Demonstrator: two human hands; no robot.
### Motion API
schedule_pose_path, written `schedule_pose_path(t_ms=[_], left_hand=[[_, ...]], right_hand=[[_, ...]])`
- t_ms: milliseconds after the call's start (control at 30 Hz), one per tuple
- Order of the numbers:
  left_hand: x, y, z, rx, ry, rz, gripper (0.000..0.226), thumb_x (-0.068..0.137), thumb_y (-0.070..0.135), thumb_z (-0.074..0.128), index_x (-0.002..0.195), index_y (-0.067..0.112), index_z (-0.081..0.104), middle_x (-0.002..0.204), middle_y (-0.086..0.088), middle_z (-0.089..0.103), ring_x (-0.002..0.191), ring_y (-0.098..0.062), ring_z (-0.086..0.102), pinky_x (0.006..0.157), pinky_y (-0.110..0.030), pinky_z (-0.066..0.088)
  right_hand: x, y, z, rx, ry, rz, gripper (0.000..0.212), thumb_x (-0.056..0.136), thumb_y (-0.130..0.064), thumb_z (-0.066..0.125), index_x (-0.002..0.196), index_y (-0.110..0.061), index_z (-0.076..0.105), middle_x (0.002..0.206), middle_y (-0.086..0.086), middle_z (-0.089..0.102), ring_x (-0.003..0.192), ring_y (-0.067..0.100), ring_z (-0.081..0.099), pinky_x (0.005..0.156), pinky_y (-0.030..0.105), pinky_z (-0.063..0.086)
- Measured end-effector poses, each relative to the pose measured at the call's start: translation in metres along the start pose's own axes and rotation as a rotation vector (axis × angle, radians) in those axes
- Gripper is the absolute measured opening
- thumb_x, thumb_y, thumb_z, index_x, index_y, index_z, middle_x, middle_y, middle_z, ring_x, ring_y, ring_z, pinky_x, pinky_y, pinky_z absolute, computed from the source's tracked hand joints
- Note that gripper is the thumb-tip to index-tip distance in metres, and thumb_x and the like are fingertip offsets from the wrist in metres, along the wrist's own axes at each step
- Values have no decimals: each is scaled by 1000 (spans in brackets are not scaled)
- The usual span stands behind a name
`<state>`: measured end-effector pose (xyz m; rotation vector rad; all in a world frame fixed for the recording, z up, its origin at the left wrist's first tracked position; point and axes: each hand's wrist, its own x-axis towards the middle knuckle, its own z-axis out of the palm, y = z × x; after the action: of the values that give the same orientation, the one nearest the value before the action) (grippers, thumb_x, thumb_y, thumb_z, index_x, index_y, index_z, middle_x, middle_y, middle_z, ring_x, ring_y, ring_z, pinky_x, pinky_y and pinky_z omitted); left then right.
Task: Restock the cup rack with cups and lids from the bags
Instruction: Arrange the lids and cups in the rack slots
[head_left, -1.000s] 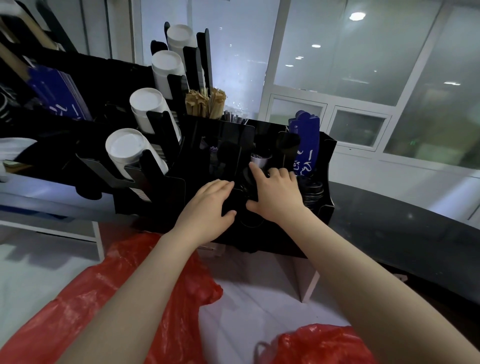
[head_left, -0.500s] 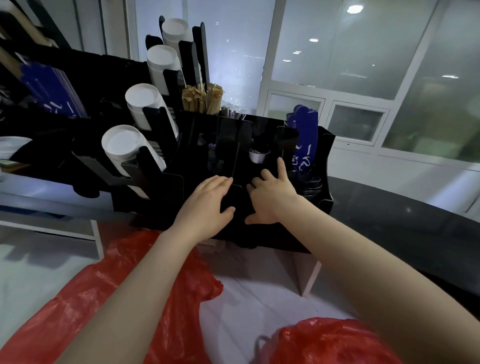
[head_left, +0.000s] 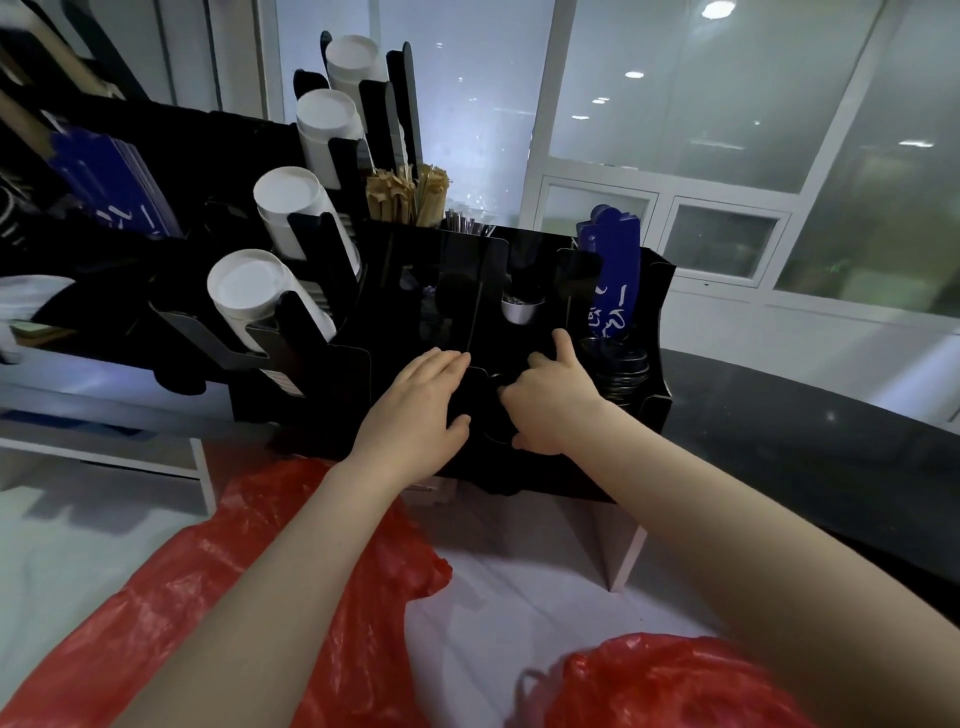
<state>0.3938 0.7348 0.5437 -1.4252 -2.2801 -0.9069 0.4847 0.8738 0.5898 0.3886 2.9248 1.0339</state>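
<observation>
Cup rack (head_left: 306, 410), black, under our fingertips | two red bags (head_left: 291, 597) nearer than our fingers, on pale surface (head_left: 519, 597) | left hand (head_left: 415, 410) flat on rack, fingers straight | right hand (head_left: 550, 400) curled, we cannot tell on what | four white cup stacks (head_left: 249, 291) left beyond fingers | blue card (head_left: 613, 291), writing unreadable | glass wall (head_left: 675, 104) farthest

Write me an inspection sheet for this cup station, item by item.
Surface: dark glossy counter right of the black rack.
Job's things: four white cup stacks lie tilted in the rack's left slots; black lids stacked at its right end; two red bags below.
Clutter: wooden stirrers, blue cards, small silver cup inside the rack.
Hands: left hand flat on the rack front, fingers straight; right hand curled beside it, contents too dark to tell.
Cables: nothing seen.
Surroundings: glass panels behind; pale floor.
</observation>
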Motion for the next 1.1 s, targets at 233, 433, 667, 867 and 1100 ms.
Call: schedule_pose_path(t_ms=[233, 433, 667, 867, 1100], left_hand=[[-1, 1, 1, 43, -12, 0, 67, 90, 24, 57, 149, 28, 24, 154, 6, 24, 144, -11, 8, 109, -22, 13], [-1, 8, 4, 106, -44, -16, 68, 91, 26, 57, 148, 39, 21, 155, 0, 19, 145, -18, 4, 113, -32, 17], [-2, 9, 3, 121, -49, -26, 67, 91, 29, 57, 148, 39, 22, 155, 1, 20, 145, -16, 5, 113, -31, 17], [-2, 9, 3, 133, -60, -33, 68, 91, 29, 56, 148, 39, 21, 155, 1, 19, 145, -16, 4, 113, -32, 18], [-2, 9, 2, 134, -76, -39, 70, 90, 29, 57, 148, 39, 19, 155, 3, 17, 145, -15, 3, 113, -33, 17]], right_hand=[[-21, 29, -4, 341, 339, 200, 49, 84, -52, 55, 126, -27, 58, 126, 0, 58, 119, 26, 48, 100, 48, 31], [-32, 94, 20, 649, 238, 333, 57, 84, -43, 64, 136, -25, 49, 132, 7, 54, 120, 29, 50, 94, 39, 46], [-32, 96, 32, 612, 75, 216, 74, 76, -46, 71, 141, -34, 38, 141, 8, 46, 127, 30, 45, 96, 40, 46], [-25, 92, 26, 638, -2, 281, 66, 74, -45, 70, 132, -35, 39, 123, 5, 56, 108, 30, 55, 92, 47, 48], [-33, 98, 29, 772, 47, 264, 74, 72, -40, 78, 136, -32, 42, 129, 7, 51, 116, 27, 49, 92, 38, 47]])
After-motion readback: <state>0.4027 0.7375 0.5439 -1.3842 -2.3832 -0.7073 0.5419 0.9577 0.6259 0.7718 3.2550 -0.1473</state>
